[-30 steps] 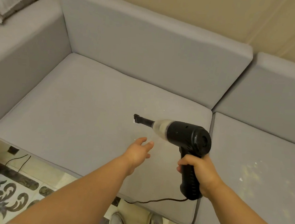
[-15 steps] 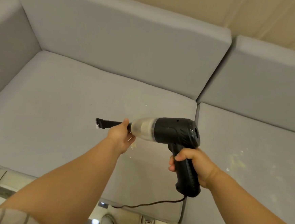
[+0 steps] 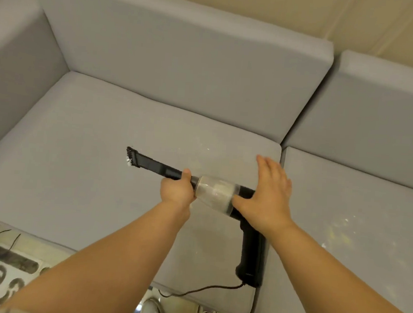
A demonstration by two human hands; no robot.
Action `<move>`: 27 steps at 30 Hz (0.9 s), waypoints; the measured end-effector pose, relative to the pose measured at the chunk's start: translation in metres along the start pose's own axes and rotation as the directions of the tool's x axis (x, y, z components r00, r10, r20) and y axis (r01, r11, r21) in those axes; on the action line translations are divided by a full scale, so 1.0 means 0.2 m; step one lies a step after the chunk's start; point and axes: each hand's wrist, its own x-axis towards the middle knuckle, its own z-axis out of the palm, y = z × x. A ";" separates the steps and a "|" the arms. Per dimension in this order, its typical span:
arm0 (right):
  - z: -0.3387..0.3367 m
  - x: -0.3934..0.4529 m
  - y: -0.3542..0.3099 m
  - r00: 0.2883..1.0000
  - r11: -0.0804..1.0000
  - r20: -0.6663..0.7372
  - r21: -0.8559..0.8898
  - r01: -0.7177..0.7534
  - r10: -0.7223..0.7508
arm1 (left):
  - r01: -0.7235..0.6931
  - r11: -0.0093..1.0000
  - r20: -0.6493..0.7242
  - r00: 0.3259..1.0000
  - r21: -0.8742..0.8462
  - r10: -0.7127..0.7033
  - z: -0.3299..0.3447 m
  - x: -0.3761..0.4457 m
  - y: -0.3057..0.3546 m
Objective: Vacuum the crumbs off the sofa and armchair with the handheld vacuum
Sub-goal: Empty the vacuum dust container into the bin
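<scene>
Here the handheld vacuum point(image 3: 218, 194) is held in the air above the sofa's seat cushion point(image 3: 81, 161), with its thin black nozzle point(image 3: 155, 163) pointing to the left. The left hand point(image 3: 176, 191) is clenched around the nozzle, just beside the clear dust cup point(image 3: 216, 193). The right hand point(image 3: 266, 198) has flat, straight fingers and lies on the black motor body; it grasps nothing, and the handle point(image 3: 252, 253) hangs free below it. I judge the vacuum to be light, hard plastic and stiff, but the nozzle is perhaps only pushed in, so holding there is not safe. The handle is the better place to take it. The cord point(image 3: 202, 290) can pull. Crumbs point(image 3: 338, 231) lie on the right cushion point(image 3: 366, 243).
</scene>
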 end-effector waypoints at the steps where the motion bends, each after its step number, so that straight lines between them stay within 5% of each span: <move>1: 0.02 0.02 -0.07 0.994 0.996 0.068 0.006 0.089 -0.090 | -0.027 0.998 0.014 1.000 0.054 0.026 0.00 -0.01 -0.02; 4: 0.10 0.11 -0.24 0.935 0.979 0.290 0.054 0.196 -0.203 | -0.062 0.991 0.112 0.993 0.116 0.049 -0.02 -0.07 -0.06; 10: 0.24 0.18 -0.33 0.768 0.989 0.632 -0.015 0.144 -0.102 | 0.011 0.996 0.193 0.981 0.094 -0.029 -0.10 -0.09 -0.05; 15: 0.30 0.18 -0.32 0.721 0.988 0.681 0.022 0.151 -0.126 | 0.137 0.985 0.256 0.953 0.108 -0.160 -0.15 -0.11 0.00; 18: 0.30 0.20 -0.30 0.714 0.991 0.690 0.033 0.131 -0.117 | 0.043 0.966 0.109 0.991 0.254 -0.073 -0.24 -0.02 0.05; 23: 0.30 0.24 -0.32 0.710 0.994 0.697 0.044 0.103 -0.105 | -0.041 0.985 0.069 0.996 -0.168 0.053 -0.40 0.15 0.17; 27: 0.31 0.25 -0.34 0.698 0.995 0.709 0.052 0.082 -0.095 | -0.096 0.974 0.096 0.988 -0.205 0.118 -0.44 0.22 0.24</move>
